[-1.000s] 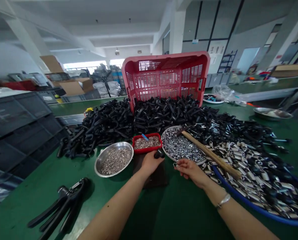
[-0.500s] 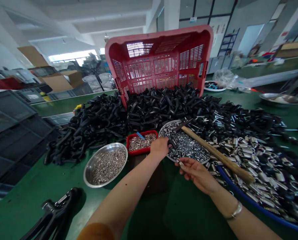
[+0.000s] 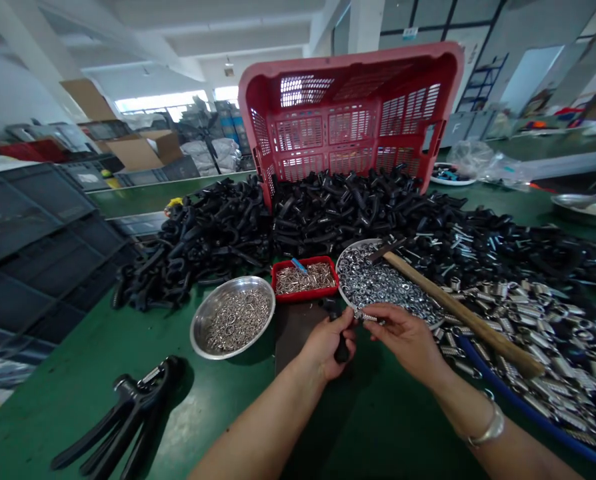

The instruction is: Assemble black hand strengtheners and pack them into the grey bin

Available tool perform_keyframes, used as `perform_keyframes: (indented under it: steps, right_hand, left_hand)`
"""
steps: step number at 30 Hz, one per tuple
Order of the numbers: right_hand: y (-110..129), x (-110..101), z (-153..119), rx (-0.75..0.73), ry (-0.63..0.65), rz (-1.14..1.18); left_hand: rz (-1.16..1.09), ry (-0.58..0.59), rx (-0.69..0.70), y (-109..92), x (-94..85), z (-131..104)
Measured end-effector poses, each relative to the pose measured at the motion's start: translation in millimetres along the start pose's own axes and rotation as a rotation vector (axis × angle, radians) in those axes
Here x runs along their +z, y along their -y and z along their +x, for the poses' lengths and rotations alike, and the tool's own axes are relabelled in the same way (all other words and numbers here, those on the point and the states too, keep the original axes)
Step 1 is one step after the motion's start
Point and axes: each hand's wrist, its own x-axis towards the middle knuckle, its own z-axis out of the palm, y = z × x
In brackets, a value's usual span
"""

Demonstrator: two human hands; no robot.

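My left hand (image 3: 328,343) is closed around a black curved handle piece (image 3: 342,349); part of it is hidden in the palm. A small coiled metal spring (image 3: 368,318) is pinched between the thumb and fingers of my right hand (image 3: 405,337). The spring's end meets the handle piece at my left thumb; whether it is hooked on I cannot tell. Just behind my hands is a round tray (image 3: 342,283) of small metal nuts or rings. A dark flat plate (image 3: 291,327) lies on the table beside my left hand.
A wooden-handled hammer (image 3: 458,310) rests across the tray. Left stand a red box (image 3: 305,294) of small pins and a steel bowl (image 3: 198,333) of small metal parts. Springs (image 3: 543,327) and black pieces (image 3: 348,213) are heaped around a tipped red crate (image 3: 253,100). Assembled hand grippers (image 3: 133,407) lie front left.
My left hand has drawn back from the tray with the black handle piece. The spring in my right hand has come up against that piece. The view has shifted slightly.
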Motion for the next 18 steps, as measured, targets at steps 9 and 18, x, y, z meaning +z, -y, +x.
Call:
perform_keyframes:
  steps: [9,18]
  right_hand:
    - [2,-5,12,0.013,0.125,-0.072]
    - [18,6,14,0.066,0.075,0.074]
  left_hand:
    - [-0.236,-0.03,-0.093,2,-9.2,-6]
    - [0.053,-0.14,0.289,26,-9.2,-7]
